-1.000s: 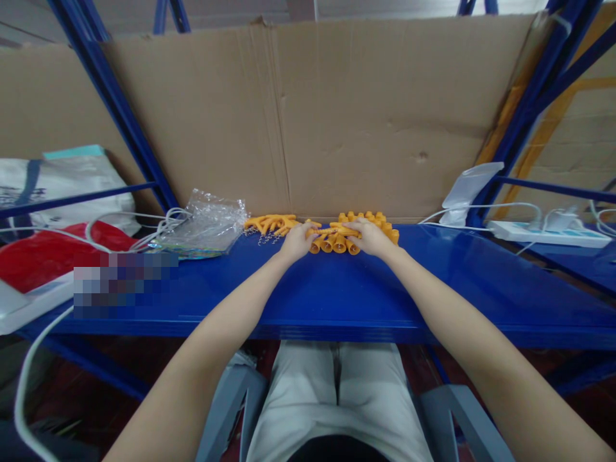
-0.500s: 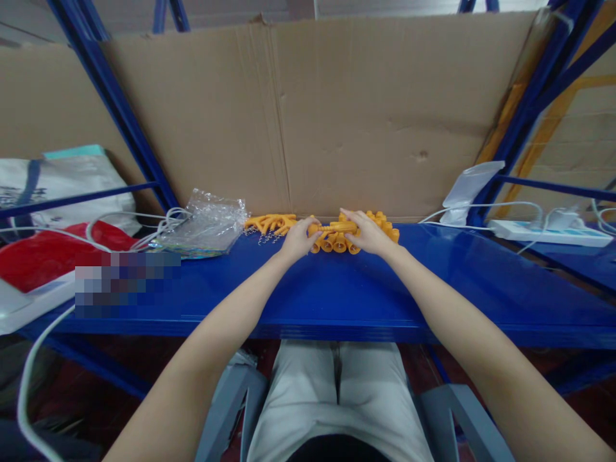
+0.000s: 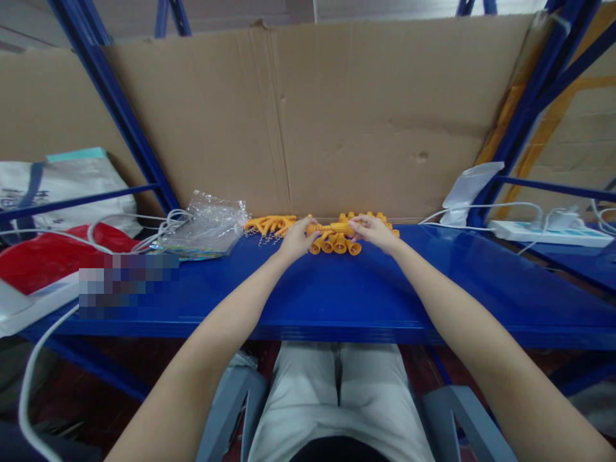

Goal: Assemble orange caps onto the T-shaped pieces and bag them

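My left hand (image 3: 297, 237) is closed on the left end of a yellow plastic corkscrew (image 3: 332, 228), held lengthwise above the blue shelf. My right hand (image 3: 374, 231) pinches its right end, thumb and fingers together. Just below lie several yellow bell-shaped corkscrew bodies (image 3: 340, 244) in a row, their round mouths facing me. More yellow pieces (image 3: 380, 217) sit behind my right hand, which partly hides them. Left of my left hand is a pile of yellow handles (image 3: 270, 224) with silver spiral metal screws (image 3: 267, 240).
A clear plastic bag (image 3: 212, 224) and white cables (image 3: 166, 221) lie at the left, near a red item (image 3: 62, 247). Cardboard (image 3: 375, 115) walls the back. A white power strip (image 3: 551, 233) rests at the right. Blue posts (image 3: 128, 122) frame the shelf (image 3: 327, 295).
My right hand has shifted slightly right and down, from spread fingers over the yellow corkscrew to a pinch at its right end. My left hand stays nearly in place.
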`<state>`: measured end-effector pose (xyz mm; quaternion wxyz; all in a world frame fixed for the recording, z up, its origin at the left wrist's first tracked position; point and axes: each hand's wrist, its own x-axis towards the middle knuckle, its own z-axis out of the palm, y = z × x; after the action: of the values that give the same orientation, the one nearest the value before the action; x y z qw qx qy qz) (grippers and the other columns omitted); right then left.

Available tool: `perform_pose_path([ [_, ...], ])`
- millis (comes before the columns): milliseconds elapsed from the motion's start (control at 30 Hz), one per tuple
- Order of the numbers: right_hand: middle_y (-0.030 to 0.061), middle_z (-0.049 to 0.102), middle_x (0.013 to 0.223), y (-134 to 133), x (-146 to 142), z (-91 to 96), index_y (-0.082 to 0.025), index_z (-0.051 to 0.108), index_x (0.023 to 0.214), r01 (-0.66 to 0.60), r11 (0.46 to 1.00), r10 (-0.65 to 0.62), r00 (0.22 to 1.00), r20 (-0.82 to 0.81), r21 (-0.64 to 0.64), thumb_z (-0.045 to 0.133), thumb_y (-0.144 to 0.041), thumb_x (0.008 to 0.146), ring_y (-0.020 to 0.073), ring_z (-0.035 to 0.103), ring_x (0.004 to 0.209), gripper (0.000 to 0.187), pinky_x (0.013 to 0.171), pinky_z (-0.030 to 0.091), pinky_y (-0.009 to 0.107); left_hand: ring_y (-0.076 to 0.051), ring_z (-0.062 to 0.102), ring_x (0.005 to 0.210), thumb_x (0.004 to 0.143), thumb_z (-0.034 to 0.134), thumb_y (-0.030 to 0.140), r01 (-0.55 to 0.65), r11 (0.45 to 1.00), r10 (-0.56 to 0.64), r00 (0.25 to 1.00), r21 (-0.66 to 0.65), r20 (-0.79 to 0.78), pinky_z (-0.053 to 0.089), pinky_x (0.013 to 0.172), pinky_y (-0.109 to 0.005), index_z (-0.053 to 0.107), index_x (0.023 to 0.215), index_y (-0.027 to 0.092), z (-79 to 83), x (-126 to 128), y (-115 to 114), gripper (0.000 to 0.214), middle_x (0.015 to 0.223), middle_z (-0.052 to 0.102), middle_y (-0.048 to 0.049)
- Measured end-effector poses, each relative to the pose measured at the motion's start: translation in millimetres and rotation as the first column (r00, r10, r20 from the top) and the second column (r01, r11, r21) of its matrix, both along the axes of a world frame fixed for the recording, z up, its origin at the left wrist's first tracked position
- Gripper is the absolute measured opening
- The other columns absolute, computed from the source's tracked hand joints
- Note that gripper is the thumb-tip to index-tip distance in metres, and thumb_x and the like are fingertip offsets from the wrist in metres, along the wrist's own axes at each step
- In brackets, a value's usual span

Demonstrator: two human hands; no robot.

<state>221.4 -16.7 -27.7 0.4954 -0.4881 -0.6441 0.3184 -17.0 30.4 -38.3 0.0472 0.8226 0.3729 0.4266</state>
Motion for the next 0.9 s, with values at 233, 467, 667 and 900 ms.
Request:
perform_pose_path([
  [233,0.0026,0.07,0.074,-6.6,2.1,0.9,-0.019,0.062,0.105,-0.071,0.995,0.069,0.997,-0.018,-0.076,0.071,-0.04,0.088,0.0137,0.068,0.063,0.028,0.07,0.06,0.031,-0.02,0.07,0.092,0.084,0.068,0.02,0.01,1.0,-0.011,1.0,-0.012,-0.018,0.056,0.085,-0.034,0.064,0.098,0.019,1.5,0.1,-1.8,0.015,0.091,0.073,-0.0036],
  [467,0.0044,0.071,0.08,-2.2,10.7,-4.2,-0.02,0.06,0.1,-0.13,0.989,0.129,0.992,-0.012,-0.07,0.081,-0.04,0.078,0.017,0.07,0.071,0.036,0.076,0.059,0.036,-0.021,0.071,0.094,0.082,0.07,0.017,-0.018,0.999,0.018,1.0,-0.032,-0.013,0.056,0.087,-0.034,0.066,0.098,0.019,1.9,1.9,-4.2,0.016,0.093,0.074,-0.0041],
  [667,0.0085,0.072,0.08,-1.5,9.7,-3.9,-0.02,0.062,0.091,-0.144,0.987,0.147,0.988,0.043,-0.067,0.073,-0.057,0.082,0.021,0.069,0.072,0.039,0.083,0.057,0.05,-0.021,0.071,0.093,0.082,0.07,0.016,-0.017,0.998,0.016,1.0,-0.06,-0.024,0.056,0.086,-0.034,0.066,0.1,0.019,1.1,2.8,-6.2,0.019,0.09,0.074,-0.0042],
  [900,-0.0009,0.067,0.076,1.1,10.4,-6.9,-0.021,0.056,0.101,-0.116,0.991,0.118,0.993,0.029,-0.061,0.085,-0.04,0.073,0.0146,0.067,0.064,0.044,0.078,0.06,0.037,-0.021,0.071,0.091,0.083,0.072,0.024,-0.036,0.995,0.035,0.999,-0.097,-0.011,0.057,0.083,-0.033,0.066,0.101,0.02,1.3,3.4,-5.7,0.019,0.087,0.073,-0.0036],
])
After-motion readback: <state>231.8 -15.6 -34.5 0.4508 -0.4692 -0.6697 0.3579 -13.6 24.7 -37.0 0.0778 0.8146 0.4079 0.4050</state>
